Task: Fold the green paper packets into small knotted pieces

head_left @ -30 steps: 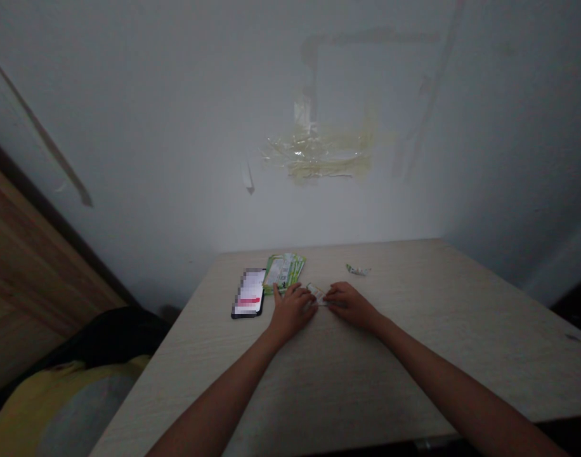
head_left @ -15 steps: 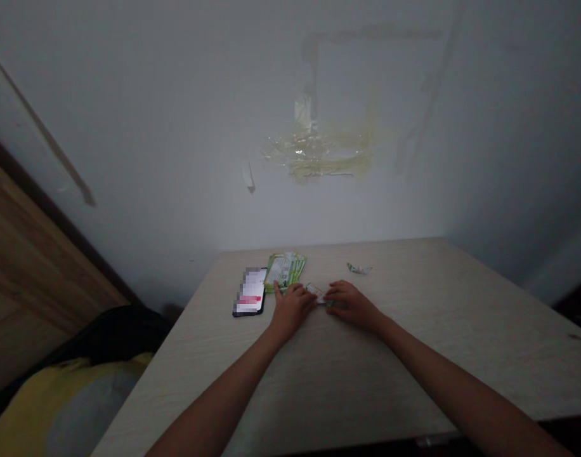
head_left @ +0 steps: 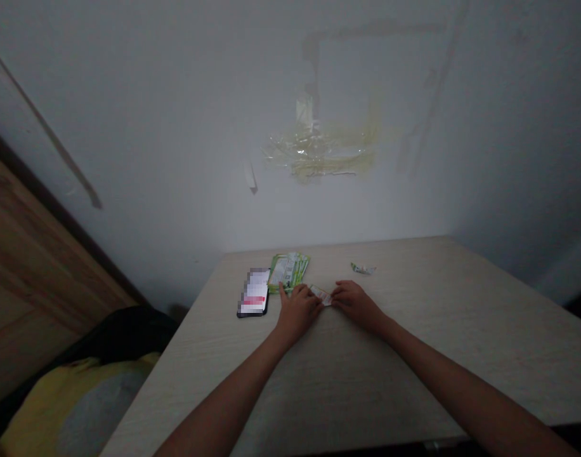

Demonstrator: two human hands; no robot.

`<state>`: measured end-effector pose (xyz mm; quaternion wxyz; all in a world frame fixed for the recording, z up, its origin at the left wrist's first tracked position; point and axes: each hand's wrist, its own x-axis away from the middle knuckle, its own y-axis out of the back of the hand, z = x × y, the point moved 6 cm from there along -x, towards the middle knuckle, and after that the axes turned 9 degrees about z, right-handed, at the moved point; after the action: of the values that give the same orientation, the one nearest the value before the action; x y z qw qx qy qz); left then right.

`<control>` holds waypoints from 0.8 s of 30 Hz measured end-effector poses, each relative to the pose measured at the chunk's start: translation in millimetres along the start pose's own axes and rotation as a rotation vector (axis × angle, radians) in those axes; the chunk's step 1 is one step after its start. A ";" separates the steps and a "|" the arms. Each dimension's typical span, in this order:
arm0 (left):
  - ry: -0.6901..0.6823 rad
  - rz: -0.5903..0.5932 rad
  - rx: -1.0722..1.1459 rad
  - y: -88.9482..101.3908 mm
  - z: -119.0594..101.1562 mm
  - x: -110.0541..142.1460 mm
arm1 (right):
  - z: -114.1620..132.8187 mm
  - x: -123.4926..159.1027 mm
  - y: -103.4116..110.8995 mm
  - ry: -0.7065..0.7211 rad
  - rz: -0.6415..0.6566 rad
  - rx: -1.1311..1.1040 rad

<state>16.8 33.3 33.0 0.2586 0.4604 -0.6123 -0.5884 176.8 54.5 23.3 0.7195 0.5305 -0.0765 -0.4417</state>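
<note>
Both my hands rest on a pale wooden table (head_left: 414, 355) near its far edge. My left hand (head_left: 296, 309) and my right hand (head_left: 356, 303) pinch a small light packet (head_left: 320, 294) between their fingertips, one at each end. The packet lies low, at or just above the tabletop. Just beyond my left hand lies a fanned stack of green and white packets (head_left: 288, 271).
A phone (head_left: 254, 299) with a lit screen lies left of the stack. A small torn wrapper scrap (head_left: 363, 268) sits further right near the wall. Old tape residue (head_left: 319, 152) marks the white wall. A yellow and grey bundle (head_left: 66, 406) lies below left of the table.
The view has shifted slightly to the right. My hands stay together on the small packet, drawn a little closer.
</note>
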 end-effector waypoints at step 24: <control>0.009 0.042 0.117 -5.1 2.7 -7.2 | -22.8 -1.5 -8.7 -0.234 -0.114 -0.067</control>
<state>18.9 41.5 29.2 0.2465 0.4644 -0.6540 -0.5439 184.3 71.1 6.9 0.6967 0.4544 -0.1146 -0.5431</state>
